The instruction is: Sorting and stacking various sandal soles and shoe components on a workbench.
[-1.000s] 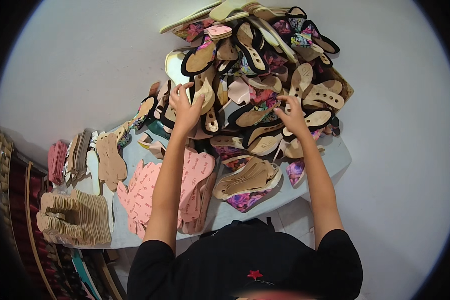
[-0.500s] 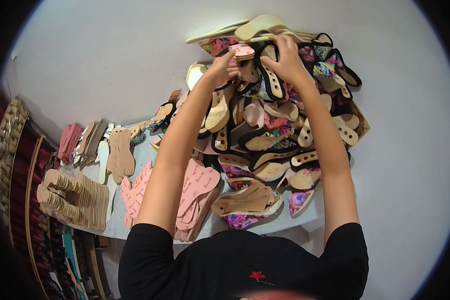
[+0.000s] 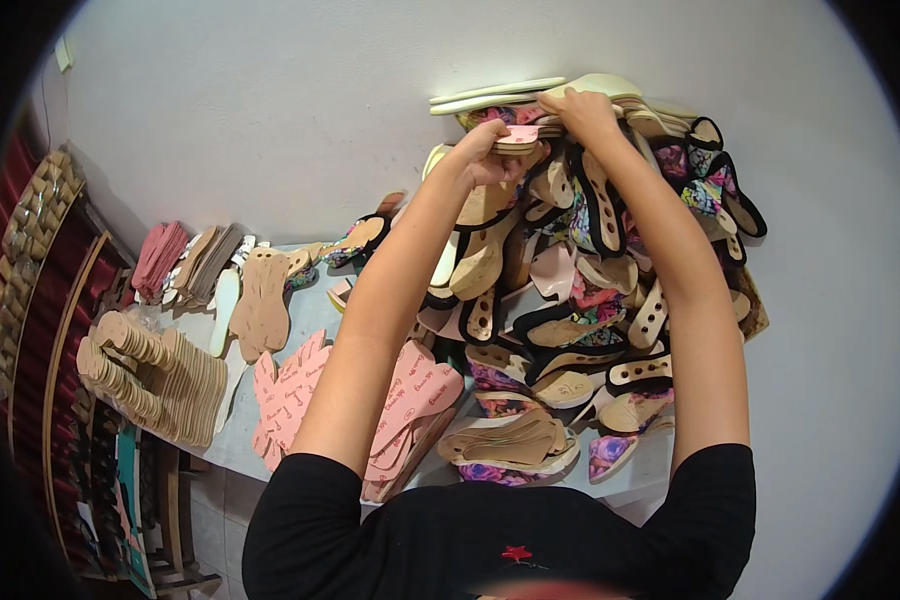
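Note:
A short stack of pink-topped insoles (image 3: 516, 137) sits in the grip of my left hand (image 3: 490, 158), thumb on top and fingers below. Just to its right, at the top of the shoe pile, my right hand (image 3: 587, 113) has its fingers closed on the edge of a cream sole (image 3: 607, 85). More pale soles (image 3: 492, 94) lie at the back left of that spot. Below both hands spreads a heap of wedge sandal parts with floral fabric and black edging, including a strip with holes (image 3: 600, 205).
Pink printed insoles (image 3: 415, 390) lie fanned near the table's front edge. At the left stand stacked beige soles (image 3: 195, 390), brown insoles (image 3: 260, 310) and dark pink pieces (image 3: 158, 258). A floral wedge shoe (image 3: 510, 450) holds brown insoles. A wall (image 3: 300, 120) rises behind.
My right hand has moved from the heap's upper part onto the cream sole, its spread fingers now closed. My left hand still holds the insoles, now closer to the right hand. The view has shifted.

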Available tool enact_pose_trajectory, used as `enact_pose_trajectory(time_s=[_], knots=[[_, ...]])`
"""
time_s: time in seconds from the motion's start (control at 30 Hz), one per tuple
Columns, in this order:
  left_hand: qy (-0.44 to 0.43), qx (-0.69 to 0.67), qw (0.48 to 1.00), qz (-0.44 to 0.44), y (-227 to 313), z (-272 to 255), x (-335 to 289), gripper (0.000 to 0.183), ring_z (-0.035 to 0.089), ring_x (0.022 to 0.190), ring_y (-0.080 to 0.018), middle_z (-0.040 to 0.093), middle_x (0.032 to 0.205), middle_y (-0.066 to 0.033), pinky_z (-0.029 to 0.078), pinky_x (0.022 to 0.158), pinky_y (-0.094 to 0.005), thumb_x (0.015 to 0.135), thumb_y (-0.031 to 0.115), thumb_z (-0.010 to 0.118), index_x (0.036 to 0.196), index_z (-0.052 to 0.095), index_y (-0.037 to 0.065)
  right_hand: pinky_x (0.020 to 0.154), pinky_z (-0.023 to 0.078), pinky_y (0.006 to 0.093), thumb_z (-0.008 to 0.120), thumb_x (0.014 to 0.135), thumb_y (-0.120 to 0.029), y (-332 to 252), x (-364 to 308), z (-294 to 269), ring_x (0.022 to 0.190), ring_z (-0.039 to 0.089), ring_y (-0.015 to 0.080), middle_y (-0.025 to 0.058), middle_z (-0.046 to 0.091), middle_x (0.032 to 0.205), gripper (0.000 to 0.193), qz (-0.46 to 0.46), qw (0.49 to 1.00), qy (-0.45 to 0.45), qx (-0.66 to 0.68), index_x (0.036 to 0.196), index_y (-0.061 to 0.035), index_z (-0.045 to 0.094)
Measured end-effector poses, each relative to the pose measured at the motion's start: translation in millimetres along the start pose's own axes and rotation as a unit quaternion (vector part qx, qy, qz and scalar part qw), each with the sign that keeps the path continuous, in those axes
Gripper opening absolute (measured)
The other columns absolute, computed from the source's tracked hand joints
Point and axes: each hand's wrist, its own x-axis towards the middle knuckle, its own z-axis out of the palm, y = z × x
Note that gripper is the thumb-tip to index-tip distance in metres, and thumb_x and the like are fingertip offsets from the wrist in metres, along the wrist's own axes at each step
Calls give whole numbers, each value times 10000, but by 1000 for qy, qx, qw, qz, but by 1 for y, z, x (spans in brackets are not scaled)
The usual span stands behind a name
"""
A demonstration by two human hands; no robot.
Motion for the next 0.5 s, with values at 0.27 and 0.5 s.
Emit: enact_pose_trajectory(time_s=[0.27,0.5], knots=[[-92,-291,952,-3,25,-24,-5,410,544,888,-336,423,1035,-301,550,775,-380,812,10,315,1157,233,-196,526,470,327,502,793,-199,22,0,-26,613,636,190,5,614,708,90,-73,996,54,7,820,-214,586],[-176,-121,976,39,40,2,-89,480,565,913,-315,439,1099,-283,547,781,-351,861,81,393,1222,187,-158,584,422,328,516,781,-173,61,-15,-59,617,629,159,-28,618,742,153,-60,992,105,-36,909,-232,576]])
